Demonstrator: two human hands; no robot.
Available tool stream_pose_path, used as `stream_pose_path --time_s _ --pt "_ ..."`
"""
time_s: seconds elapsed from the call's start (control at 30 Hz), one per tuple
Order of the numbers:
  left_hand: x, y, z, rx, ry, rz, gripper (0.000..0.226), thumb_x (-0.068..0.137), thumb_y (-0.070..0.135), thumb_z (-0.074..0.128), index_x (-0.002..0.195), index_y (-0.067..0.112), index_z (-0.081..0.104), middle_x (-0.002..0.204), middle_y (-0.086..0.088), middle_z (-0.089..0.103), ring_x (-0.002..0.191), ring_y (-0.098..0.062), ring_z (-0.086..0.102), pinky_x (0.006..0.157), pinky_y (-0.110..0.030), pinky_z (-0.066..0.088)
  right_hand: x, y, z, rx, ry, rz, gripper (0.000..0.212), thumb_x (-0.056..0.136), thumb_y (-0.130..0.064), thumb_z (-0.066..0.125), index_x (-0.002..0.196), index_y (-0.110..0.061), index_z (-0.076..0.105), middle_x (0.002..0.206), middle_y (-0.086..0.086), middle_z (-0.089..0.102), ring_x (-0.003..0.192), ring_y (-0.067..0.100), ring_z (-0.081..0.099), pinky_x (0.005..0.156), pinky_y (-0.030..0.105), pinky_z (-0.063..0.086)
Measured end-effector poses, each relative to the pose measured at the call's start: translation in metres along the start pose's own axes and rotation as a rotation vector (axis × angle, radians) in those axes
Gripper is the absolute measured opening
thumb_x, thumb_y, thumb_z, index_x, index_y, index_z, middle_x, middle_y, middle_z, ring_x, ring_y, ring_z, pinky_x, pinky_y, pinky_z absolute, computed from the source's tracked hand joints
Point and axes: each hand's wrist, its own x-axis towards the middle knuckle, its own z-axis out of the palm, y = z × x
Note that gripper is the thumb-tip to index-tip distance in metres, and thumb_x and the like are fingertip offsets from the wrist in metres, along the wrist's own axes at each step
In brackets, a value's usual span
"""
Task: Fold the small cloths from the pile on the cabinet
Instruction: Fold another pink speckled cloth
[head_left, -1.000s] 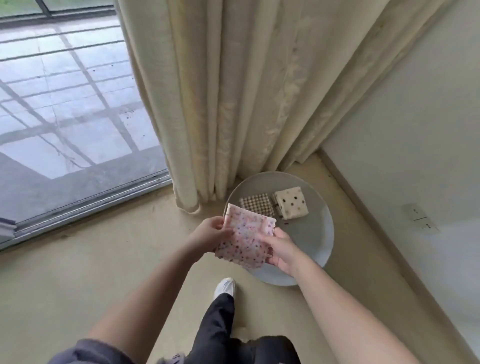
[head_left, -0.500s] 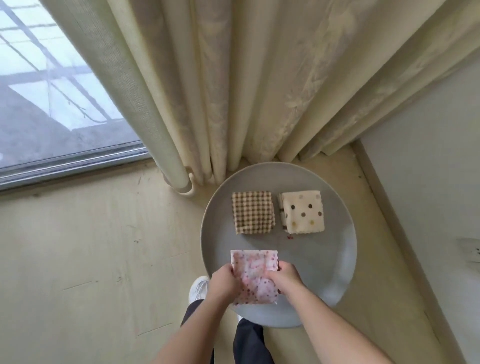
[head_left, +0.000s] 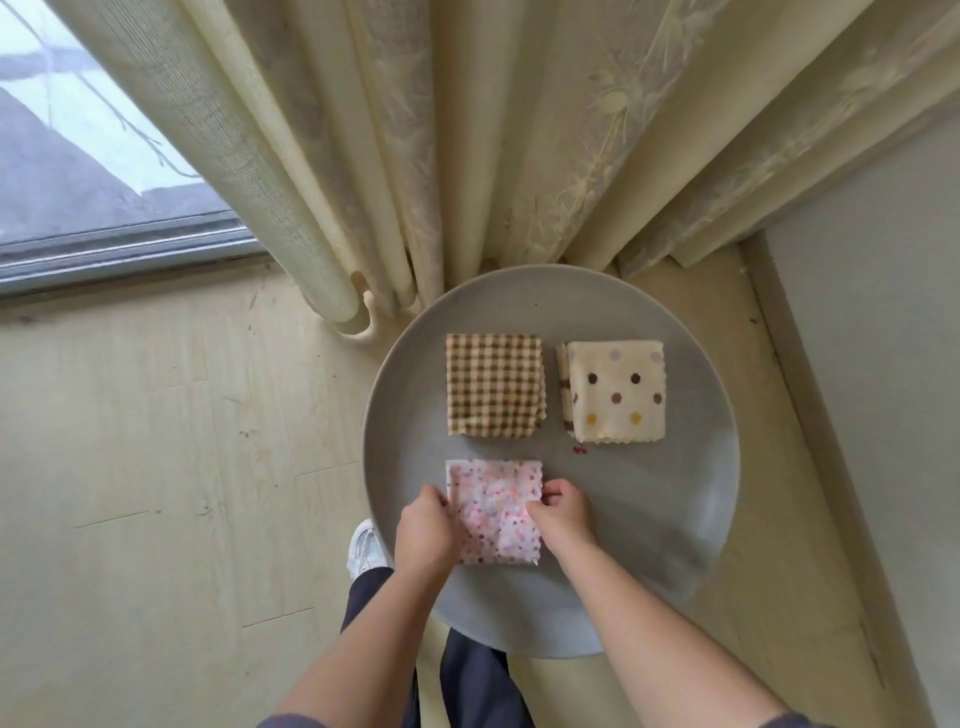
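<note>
No writing, number, label or brand can be read anywhere in the view. The three folded cloths carry only printed patterns: brown checks on the checked cloth (head_left: 493, 384), coloured dots on the cream dotted cloth (head_left: 615, 392), and fine specks on the pink speckled cloth (head_left: 493, 512). A tiny red mark (head_left: 579, 451) on the round grey tabletop (head_left: 649, 519), just below the dotted cloth, is too small to tell.
</note>
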Motion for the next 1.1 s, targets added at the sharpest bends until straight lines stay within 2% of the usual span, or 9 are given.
stream_pose_path --time_s 0.07,0.17,0.23,0.33,0.47,0.57,0.7,0.93,1.1 --pt "-0.003 -0.001 -0.003 0.023 0.021 0.023 0.007 0.091 0.014 0.043 0.097 0.016 0.045 0.096 -0.005 0.062 0.083 -0.028 0.061 0.072 -0.04 0.052 -0.004 0.0 -0.002 -0.114 0.065 -0.094 0.023 0.081 -0.005 0.066 0.097 -0.018 0.057 0.102 0.003 0.062 0.092 0.024 0.061 0.078 0.031 0.049" --pt "-0.013 -0.002 -0.014 0.049 0.027 0.084 0.033 0.092 0.02 0.053 0.124 0.016 0.045 0.121 -0.004 0.053 0.103 -0.025 0.058 0.074 -0.032 0.042 -0.022 -0.004 -0.01 -0.37 0.059 -0.235 0.035 0.085 -0.013 0.066 0.117 -0.021 0.055 0.119 -0.001 0.049 0.107 0.022 0.055 0.08 0.031 0.047" --pt "-0.026 -0.002 -0.03 0.014 0.011 0.134 0.041 0.091 0.022 0.059 0.129 0.015 0.045 0.123 -0.004 0.054 0.106 -0.021 0.056 0.081 -0.031 0.044 -0.041 -0.012 -0.02 -0.437 0.029 -0.299 0.04 0.088 -0.016 0.064 0.125 -0.023 0.051 0.126 -0.001 0.046 0.114 0.022 0.053 0.083 0.033 0.048" --pt "-0.061 -0.001 -0.064 -0.097 -0.015 0.175 0.035 0.09 0.021 0.062 0.122 0.016 0.051 0.112 -0.001 0.058 0.095 -0.016 0.057 0.079 -0.028 0.046 -0.081 -0.03 -0.038 -0.327 -0.028 -0.378 0.039 0.09 -0.015 0.062 0.126 -0.024 0.05 0.127 -0.002 0.047 0.11 0.019 0.056 0.088 0.037 0.052" --pt "-0.122 -0.003 -0.124 -0.246 0.002 0.235 0.019 0.092 0.019 0.061 0.11 0.019 0.056 0.101 0.001 0.062 0.086 -0.013 0.06 0.065 -0.019 0.044 -0.144 -0.063 -0.065 -0.188 -0.05 -0.471 0.033 0.091 -0.011 0.058 0.121 -0.022 0.053 0.123 0.0 0.053 0.099 0.012 0.059 0.077 0.024 0.051" --pt "-0.171 -0.016 -0.167 -0.318 0.007 0.273 0.009 0.093 0.018 0.06 0.1 0.023 0.058 0.095 0.002 0.066 0.085 -0.015 0.065 0.064 -0.02 0.046 -0.194 -0.085 -0.077 -0.131 -0.05 -0.526 0.027 0.091 -0.007 0.055 0.114 -0.021 0.058 0.115 -0.002 0.06 0.1 0.013 0.059 0.081 0.026 0.051" --pt "-0.235 -0.048 -0.223 -0.368 0.023 0.326 0.007 0.093 0.019 0.06 0.096 0.025 0.061 0.088 0.003 0.068 0.08 -0.013 0.068 0.067 -0.022 0.05 -0.269 -0.114 -0.076 -0.066 -0.072 -0.639 0.021 0.092 -0.007 0.055 0.106 -0.023 0.059 0.105 -0.006 0.063 0.095 0.006 0.058 0.074 0.004 0.042" --pt "-0.326 -0.168 -0.308 -0.436 0.103 0.412 0.013 0.091 0.017 0.062 0.088 0.029 0.061 0.085 0.005 0.069 0.076 -0.007 0.068 0.069 -0.019 0.05 -0.412 -0.138 0.008 0.045 -0.1 -0.784 0.016 0.093 -0.006 0.057 0.101 -0.018 0.064 0.096 -0.005 0.067 0.086 0.003 0.059 0.074 0.008 0.045" --pt "-0.379 -0.292 -0.374 -0.435 0.198 0.428 0.011 0.091 0.02 0.061 0.088 0.03 0.061 0.083 0.007 0.069 0.075 -0.007 0.068 0.068 -0.02 0.051 -0.523 -0.134 0.124 0.028 -0.261 -0.81 0.02 0.092 -0.006 0.057 0.092 -0.024 0.064 0.095 -0.002 0.071 0.088 0.014 0.066 0.076 0.026 0.051"
